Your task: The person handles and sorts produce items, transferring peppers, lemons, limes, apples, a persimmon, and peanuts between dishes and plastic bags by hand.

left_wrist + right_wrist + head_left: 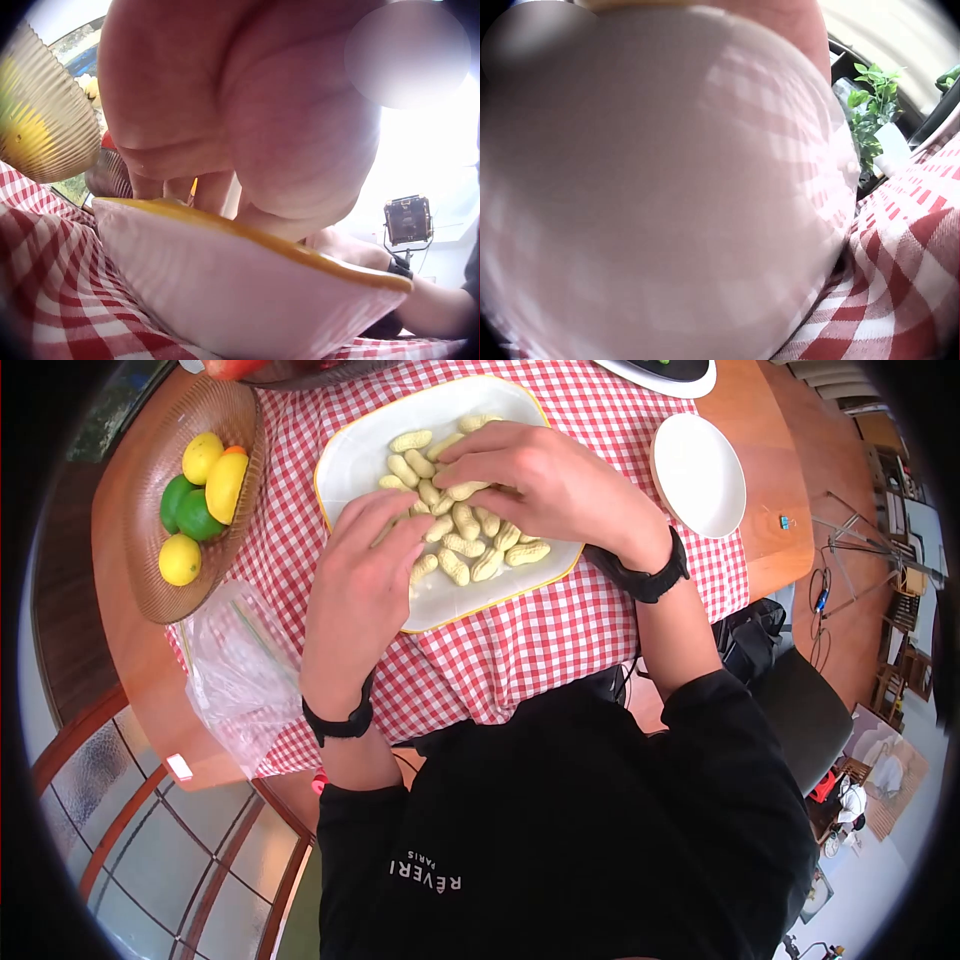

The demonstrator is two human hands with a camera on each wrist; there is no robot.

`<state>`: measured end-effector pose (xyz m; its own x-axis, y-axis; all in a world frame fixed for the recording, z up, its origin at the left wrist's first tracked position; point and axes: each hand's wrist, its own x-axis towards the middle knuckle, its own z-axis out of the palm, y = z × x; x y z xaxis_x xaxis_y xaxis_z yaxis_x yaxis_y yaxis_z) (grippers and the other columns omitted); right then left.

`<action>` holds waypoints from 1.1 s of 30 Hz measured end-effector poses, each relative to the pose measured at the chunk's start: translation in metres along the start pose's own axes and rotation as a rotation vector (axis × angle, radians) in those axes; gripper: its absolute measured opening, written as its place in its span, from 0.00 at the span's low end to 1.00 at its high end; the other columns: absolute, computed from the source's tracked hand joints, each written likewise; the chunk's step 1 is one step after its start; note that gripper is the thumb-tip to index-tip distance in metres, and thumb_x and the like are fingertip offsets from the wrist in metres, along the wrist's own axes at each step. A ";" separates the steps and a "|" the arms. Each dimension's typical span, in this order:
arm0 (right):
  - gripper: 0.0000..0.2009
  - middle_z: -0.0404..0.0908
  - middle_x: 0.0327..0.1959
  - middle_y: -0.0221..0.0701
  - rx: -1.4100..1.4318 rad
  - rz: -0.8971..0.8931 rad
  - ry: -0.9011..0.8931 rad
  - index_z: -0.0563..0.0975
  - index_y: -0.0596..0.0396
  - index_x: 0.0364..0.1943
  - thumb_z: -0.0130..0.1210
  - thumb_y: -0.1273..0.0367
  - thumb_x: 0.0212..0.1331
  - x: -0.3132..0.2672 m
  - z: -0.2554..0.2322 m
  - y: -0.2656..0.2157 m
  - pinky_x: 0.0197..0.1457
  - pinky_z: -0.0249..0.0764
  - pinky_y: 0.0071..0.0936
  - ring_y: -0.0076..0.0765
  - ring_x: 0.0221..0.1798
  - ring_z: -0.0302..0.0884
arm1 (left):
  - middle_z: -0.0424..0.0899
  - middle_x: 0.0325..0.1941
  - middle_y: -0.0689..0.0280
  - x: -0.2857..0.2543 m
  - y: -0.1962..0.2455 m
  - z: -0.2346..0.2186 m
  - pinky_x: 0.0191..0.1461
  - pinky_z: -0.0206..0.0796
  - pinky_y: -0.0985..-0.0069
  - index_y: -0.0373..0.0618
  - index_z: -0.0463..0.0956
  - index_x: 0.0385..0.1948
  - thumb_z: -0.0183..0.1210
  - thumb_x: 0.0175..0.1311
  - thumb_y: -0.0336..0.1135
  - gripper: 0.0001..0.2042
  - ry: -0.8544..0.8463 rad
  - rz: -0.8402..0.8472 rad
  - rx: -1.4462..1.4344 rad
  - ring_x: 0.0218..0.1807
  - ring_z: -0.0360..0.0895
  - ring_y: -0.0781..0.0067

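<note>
A white dish (350,455) with a yellow rim holds a pile of unshelled peanuts (463,546). My left hand (365,575) reaches over the near left rim, its loosely bent fingers at the peanuts on the pile's left side. From the right, my right hand (550,475) spreads over the top of the pile, with fingers and thumb among the peanuts and one peanut showing between them. In the left wrist view, the left palm (240,105) hangs over the dish's rim and hides the fingertips. The dish's outer wall (652,187) fills most of the right wrist view.
A ribbed glass bowl (150,490) with lemons and green fruit stands on the left. Below it lies a clear plastic bag (235,670). To the right is a white oval plate (698,475). A red checked cloth (540,645) covers part of the wooden table (775,440).
</note>
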<state>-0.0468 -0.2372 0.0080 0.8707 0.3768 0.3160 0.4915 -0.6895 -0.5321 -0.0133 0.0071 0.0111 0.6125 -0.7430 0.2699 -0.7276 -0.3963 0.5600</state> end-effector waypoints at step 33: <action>0.07 0.81 0.37 0.42 0.127 -0.014 -0.072 0.83 0.63 0.38 0.61 0.76 0.56 0.003 -0.016 -0.002 0.54 0.77 0.40 0.49 0.47 0.80 | 0.89 0.43 0.60 -0.002 0.000 0.000 0.50 0.77 0.69 0.39 0.87 0.39 0.68 0.59 0.21 0.08 0.045 -0.151 -0.080 0.44 0.87 0.59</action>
<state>-0.0458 -0.2444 0.0228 0.8607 0.4322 0.2689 0.4974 -0.6021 -0.6245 -0.0148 0.0080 0.0106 0.7273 -0.6528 0.2116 -0.6005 -0.4561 0.6568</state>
